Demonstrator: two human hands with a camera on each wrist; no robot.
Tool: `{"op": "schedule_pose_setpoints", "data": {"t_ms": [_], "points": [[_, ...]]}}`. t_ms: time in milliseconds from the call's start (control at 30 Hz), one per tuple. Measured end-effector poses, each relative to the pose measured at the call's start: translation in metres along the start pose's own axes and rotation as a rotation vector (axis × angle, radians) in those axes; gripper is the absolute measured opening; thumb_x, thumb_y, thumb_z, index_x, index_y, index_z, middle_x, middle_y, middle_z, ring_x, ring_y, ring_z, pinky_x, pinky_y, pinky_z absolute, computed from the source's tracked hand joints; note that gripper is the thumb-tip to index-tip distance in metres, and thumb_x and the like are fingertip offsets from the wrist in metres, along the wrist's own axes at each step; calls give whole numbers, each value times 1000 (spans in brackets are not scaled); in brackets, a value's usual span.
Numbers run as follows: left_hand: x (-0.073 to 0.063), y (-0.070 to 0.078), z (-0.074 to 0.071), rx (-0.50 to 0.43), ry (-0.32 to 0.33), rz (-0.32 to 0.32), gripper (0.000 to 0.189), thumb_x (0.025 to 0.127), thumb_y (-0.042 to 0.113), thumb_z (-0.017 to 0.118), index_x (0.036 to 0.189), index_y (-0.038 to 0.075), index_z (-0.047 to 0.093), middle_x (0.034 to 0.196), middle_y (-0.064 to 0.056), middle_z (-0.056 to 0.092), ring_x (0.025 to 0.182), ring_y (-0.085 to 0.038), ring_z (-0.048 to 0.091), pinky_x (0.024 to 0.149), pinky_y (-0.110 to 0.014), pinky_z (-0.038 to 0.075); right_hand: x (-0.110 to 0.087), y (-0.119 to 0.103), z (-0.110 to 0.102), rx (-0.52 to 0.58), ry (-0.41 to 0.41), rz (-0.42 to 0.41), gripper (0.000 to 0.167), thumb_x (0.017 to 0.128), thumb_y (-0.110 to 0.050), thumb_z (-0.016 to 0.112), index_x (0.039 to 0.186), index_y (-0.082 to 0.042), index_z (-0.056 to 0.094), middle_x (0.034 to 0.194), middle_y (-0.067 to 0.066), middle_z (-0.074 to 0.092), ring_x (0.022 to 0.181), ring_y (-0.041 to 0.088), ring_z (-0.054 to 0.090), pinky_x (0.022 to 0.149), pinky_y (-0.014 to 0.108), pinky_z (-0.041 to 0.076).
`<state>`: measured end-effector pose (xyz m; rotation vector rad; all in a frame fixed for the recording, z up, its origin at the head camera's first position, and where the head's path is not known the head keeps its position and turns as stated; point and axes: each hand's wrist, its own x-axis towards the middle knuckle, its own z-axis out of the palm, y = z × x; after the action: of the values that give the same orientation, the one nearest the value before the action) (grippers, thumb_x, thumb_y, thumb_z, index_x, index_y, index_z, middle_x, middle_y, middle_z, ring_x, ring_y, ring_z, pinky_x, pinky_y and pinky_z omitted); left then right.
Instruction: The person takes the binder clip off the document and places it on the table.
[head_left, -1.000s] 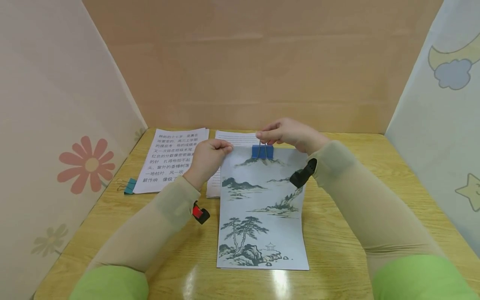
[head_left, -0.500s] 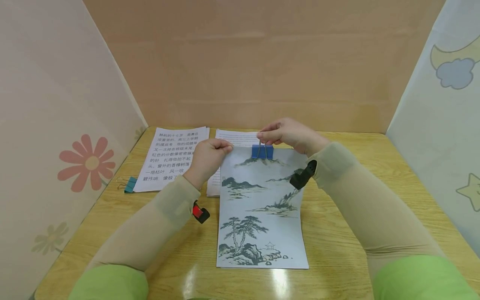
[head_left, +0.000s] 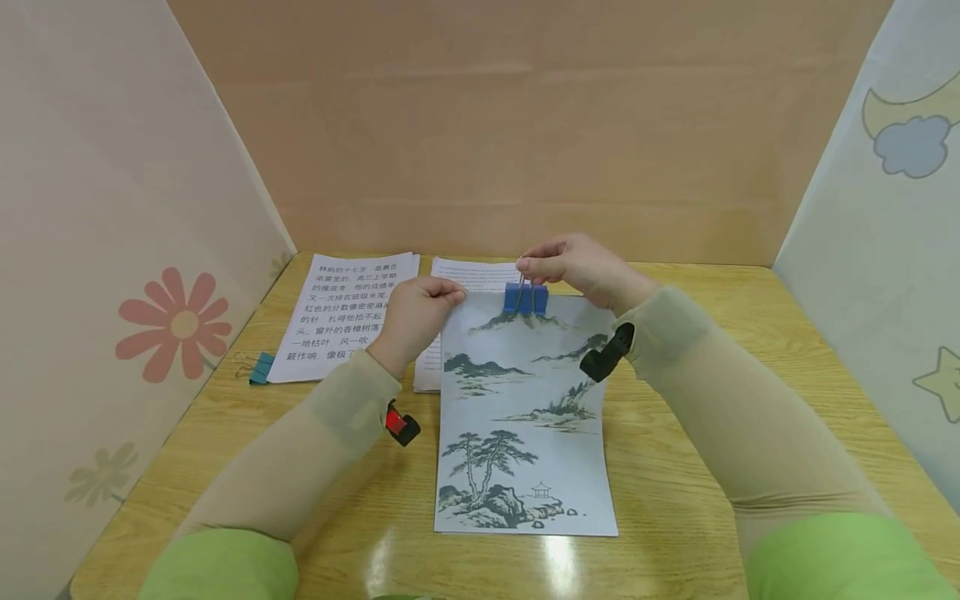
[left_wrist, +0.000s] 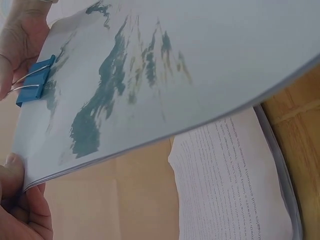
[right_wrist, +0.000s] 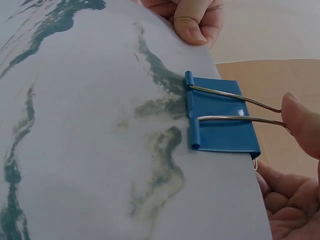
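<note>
A sheaf of paper point(head_left: 517, 400), its top sheet printed with an ink landscape of trees and mountains, is held up at its top edge, and its lower part slopes down toward the front of the table. My left hand point(head_left: 420, 321) pinches its upper left corner between thumb and fingers. A blue binder clip point(right_wrist: 220, 115) bites the middle of the top edge. With thumb and fingers, my right hand point(head_left: 581, 267) grips the clip's wire handles; in the right wrist view the thumb point(right_wrist: 301, 122) presses the upper handle's end.
Behind the sheaf lies a stack of printed pages point(head_left: 427, 367), partly covered. To its left is another stack with large Chinese print point(head_left: 337, 308), a teal binder clip point(head_left: 261, 368) at its lower left edge. Patterned walls flank the wooden table point(head_left: 690, 467).
My right hand and the blue clip have shifted very slightly up and to the right. The left hand keeps its pinch on the corner.
</note>
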<state>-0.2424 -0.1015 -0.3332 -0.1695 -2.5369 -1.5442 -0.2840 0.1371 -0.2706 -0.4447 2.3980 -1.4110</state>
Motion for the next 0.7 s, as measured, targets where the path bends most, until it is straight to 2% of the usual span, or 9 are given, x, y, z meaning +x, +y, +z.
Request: {"op": "schedule_pose_setpoints", "data": {"t_ms": [233, 467, 700], "points": [[0, 1, 2, 6, 5, 0, 14, 92, 20, 67, 95, 11, 77, 100, -3, 71, 91, -16, 62, 72, -32, 51, -4, -2, -5, 32, 41, -20, 41, 95, -28, 63, 124, 1, 60, 101, 7, 64, 97, 24, 54, 97, 41, 36], [0, 0, 3, 12, 3, -12, 13, 92, 19, 67, 96, 11, 76, 102, -4, 70, 92, -17, 61, 72, -32, 51, -10, -3, -15, 68, 75, -70, 41, 95, -26, 62, 122, 4, 59, 107, 12, 62, 93, 23, 53, 100, 42, 35], [0, 0, 5, 16, -1, -23, 14, 92, 19, 67, 96, 10, 76, 102, -4, 70, 91, -17, 61, 72, -32, 51, -16, -1, -26, 86, 115, -110, 37, 94, -25, 63, 115, 5, 61, 95, 3, 64, 88, 21, 55, 91, 36, 39]]}}
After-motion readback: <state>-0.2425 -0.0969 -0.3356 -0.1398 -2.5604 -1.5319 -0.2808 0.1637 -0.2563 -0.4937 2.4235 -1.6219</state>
